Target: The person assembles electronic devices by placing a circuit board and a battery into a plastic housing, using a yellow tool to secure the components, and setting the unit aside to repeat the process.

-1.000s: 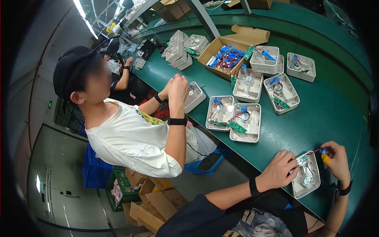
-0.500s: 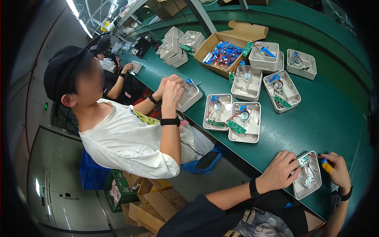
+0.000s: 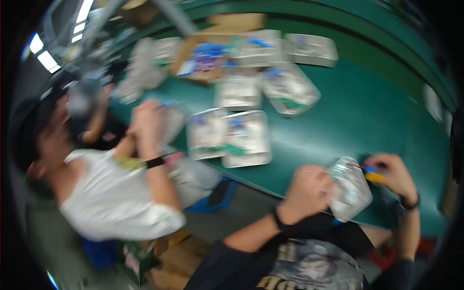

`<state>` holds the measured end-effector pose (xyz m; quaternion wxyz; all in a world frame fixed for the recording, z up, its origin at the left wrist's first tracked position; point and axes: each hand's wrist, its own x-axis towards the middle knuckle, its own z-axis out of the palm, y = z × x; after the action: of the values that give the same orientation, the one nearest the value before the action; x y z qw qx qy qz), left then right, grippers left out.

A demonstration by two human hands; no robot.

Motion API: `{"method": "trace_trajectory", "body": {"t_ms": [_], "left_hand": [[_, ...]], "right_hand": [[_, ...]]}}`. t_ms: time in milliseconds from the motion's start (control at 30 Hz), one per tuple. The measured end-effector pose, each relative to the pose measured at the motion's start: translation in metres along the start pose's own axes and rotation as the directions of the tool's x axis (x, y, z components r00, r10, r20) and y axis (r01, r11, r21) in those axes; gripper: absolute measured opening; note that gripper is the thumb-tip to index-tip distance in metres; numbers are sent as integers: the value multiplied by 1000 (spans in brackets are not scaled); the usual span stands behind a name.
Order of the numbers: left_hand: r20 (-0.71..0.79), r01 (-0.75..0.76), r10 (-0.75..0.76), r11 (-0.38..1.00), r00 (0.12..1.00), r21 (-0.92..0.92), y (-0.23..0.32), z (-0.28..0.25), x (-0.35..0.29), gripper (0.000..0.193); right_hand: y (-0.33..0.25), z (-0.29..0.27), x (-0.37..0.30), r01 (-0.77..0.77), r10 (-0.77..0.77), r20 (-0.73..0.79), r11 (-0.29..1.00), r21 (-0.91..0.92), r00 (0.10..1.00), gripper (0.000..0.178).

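A pale grey plastic housing (image 3: 355,198) sits near the table's front edge between my hands, with a green circuit board and a round metallic part blurred inside it. My left hand (image 3: 310,189) is closed at the housing's left rim, fingers bent; what is between the fingertips is hidden. On the right, my right hand (image 3: 394,175) is closed around a yellow-and-blue object (image 3: 375,177), its kind too smeared to tell. A red wire (image 3: 355,166) runs between the housing and that object. The whole view is motion-blurred.
Similar housings (image 3: 246,145) with blue and green parts stand left and beyond on the green table (image 3: 309,140). A cardboard box (image 3: 181,60) of blue wired parts is at the back. Left, a co-worker in a white shirt (image 3: 116,198) handles another housing. Cartons (image 3: 186,256) lie below.
The view has swung, so the table and co-worker appear shifted left and my hands higher. Both hands stay at the same housing, and the right still holds the yellow-and-blue object.
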<state>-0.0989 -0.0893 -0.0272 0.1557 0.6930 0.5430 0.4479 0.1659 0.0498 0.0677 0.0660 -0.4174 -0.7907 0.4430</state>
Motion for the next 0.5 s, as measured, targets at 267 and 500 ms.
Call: {"method": "trace_trajectory", "body": {"t_ms": [267, 500], "left_hand": [[-9, 27, -26, 998, 1000, 56, -12, 54, 32, 10], [-10, 28, -27, 997, 1000, 68, -11, 65, 28, 9]], "right_hand": [[30, -18, 24, 0, -6, 47, 990, 144, 999, 36], [21, 21, 7, 187, -244, -170, 937, -296, 955, 28]]}}
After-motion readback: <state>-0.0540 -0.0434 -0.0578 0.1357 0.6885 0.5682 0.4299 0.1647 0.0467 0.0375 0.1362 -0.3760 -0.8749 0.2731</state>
